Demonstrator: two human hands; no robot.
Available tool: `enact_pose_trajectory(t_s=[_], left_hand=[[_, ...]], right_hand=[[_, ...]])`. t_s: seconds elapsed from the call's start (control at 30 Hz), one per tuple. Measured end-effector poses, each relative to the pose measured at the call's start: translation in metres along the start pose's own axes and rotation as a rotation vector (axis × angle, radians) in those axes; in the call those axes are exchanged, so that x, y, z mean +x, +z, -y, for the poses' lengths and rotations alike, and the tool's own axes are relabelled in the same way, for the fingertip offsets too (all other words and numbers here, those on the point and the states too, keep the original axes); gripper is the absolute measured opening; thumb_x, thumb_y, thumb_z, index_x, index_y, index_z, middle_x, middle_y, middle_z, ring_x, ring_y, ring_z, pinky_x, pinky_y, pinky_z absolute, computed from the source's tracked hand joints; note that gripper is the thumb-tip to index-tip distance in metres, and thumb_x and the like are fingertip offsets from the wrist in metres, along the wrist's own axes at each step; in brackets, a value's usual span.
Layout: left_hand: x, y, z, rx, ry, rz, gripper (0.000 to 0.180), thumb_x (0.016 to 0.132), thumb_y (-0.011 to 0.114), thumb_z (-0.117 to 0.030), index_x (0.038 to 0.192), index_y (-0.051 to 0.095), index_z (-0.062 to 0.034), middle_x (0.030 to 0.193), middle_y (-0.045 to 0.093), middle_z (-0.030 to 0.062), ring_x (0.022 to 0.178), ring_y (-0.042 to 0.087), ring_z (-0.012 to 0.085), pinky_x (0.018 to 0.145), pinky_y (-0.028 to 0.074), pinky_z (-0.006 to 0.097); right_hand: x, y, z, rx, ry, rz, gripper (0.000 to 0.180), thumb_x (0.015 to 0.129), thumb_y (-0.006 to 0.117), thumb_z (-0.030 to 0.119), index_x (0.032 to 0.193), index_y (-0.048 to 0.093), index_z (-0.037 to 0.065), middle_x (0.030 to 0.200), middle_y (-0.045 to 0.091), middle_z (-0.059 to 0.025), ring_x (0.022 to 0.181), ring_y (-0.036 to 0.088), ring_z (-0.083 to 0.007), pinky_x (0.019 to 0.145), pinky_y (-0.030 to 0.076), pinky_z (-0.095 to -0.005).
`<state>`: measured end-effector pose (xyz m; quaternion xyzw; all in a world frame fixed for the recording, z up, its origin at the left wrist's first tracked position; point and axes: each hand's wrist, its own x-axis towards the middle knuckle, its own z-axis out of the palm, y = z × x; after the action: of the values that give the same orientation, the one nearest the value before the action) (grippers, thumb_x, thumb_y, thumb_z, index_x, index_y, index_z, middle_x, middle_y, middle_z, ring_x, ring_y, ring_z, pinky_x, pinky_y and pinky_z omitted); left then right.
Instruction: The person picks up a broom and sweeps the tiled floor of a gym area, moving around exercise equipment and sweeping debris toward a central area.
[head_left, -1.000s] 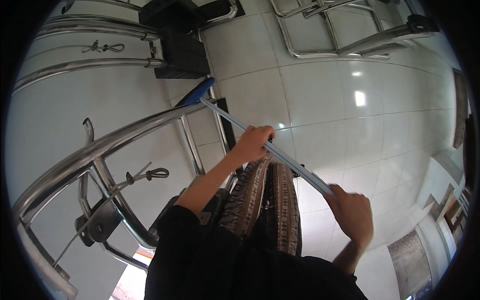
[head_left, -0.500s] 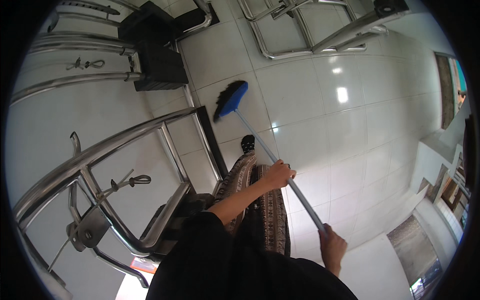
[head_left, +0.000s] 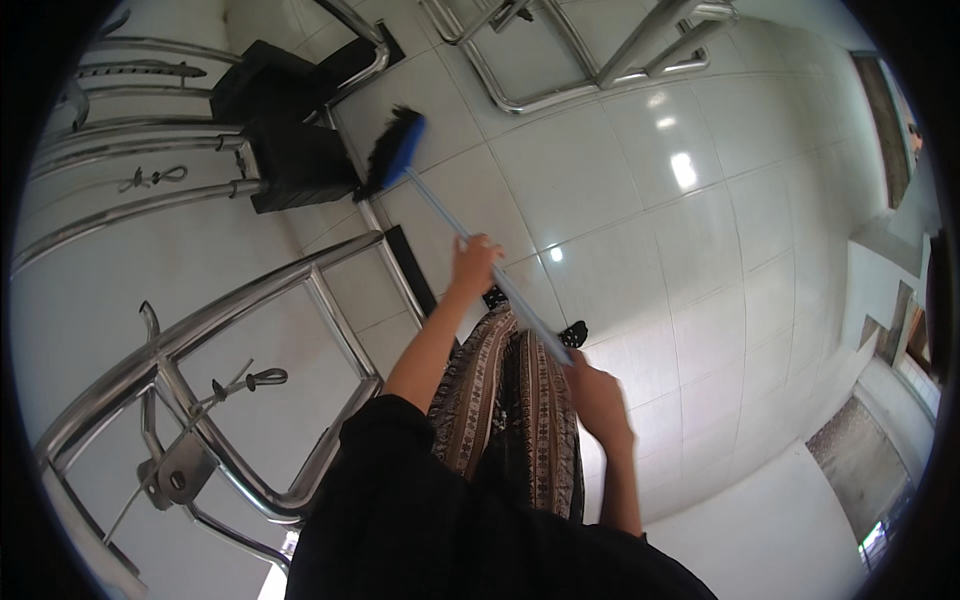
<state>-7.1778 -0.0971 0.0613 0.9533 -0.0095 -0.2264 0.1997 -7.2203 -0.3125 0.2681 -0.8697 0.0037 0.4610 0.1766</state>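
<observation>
The broom [head_left: 404,150] is now shifted across the floor [head_left: 590,165] to just beside the black block [head_left: 300,165], its handle [head_left: 530,317] clasped in the grip of the left hand [head_left: 475,263] and the right hand [head_left: 598,394], so the floor there is seemingly being swept.

Left hand [head_left: 477,262] and right hand [head_left: 597,398] grip a broom [head_left: 521,301] with a blue head [head_left: 404,153].

Upper left, the broom head [head_left: 405,150] is blue, its bristles [head_left: 386,150] black; lower centre, trousers [head_left: 546,425] show brown-and-cream patterned bands.
</observation>
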Motion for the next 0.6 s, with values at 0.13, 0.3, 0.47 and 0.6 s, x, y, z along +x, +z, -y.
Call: enact_pose_trajectory(t_s=[0.13,0.3,0.47,0.6], left_hand=[[0.002,0.027,-0.131,-0.367,0.321,-0.057,0.032,0.055,0.075,-0.016,0.084,0.064,-0.017,0.078,0.06,0.0039,0.084,0.055,0.0252,0.083,0.037,0.042],[0.0,-0.038,-0.246,-0.429,0.599,0.23,0.024,0.061,0.07,-0.013,0.083,0.06,-0.0145,0.057,0.054,0.0022,0.07,0.056,0.0224,0.077,0.039,0.036],[0.0,-0.033,-0.206,-0.388,0.471,0.018,0.027,0.06,0.072,-0.018,0.084,0.059,-0.0134,0.056,0.052,0.0047,0.067,0.055,0.0245,0.073,0.039,0.036],[0.028,-0.003,-0.106,-0.095,0.311,0.083,0.031,0.055,0.077,-0.019,0.083,0.063,-0.0148,0.078,0.058,0.0051,0.085,0.054,0.025,0.086,0.036,0.044]], right_hand=[[-0.087,-0.09,-0.042,-0.168,0.173,-0.142,0.022,0.085,0.049,0.015,0.105,0.055,0.008,0.069,0.06,-0.0188,0.065,0.058,-0.036,0.057,0.045,-0.0441],[-0.184,-0.156,-0.058,-0.172,0.24,-0.29,0.023,0.079,0.059,0.013,0.099,0.057,0.001,0.062,0.058,-0.0182,0.057,0.058,-0.0349,0.052,0.044,-0.0396],[-0.148,-0.134,-0.113,0.137,0.106,-0.289,0.028,0.08,0.06,0.017,0.104,0.058,0.003,0.068,0.059,-0.0204,0.062,0.06,-0.0346,0.055,0.046,-0.0369],[-0.054,-0.057,-0.092,0.018,0.009,-0.099,0.024,0.088,0.047,0.021,0.106,0.05,0.006,0.064,0.058,-0.0178,0.062,0.059,-0.034,0.056,0.045,-0.0444]])
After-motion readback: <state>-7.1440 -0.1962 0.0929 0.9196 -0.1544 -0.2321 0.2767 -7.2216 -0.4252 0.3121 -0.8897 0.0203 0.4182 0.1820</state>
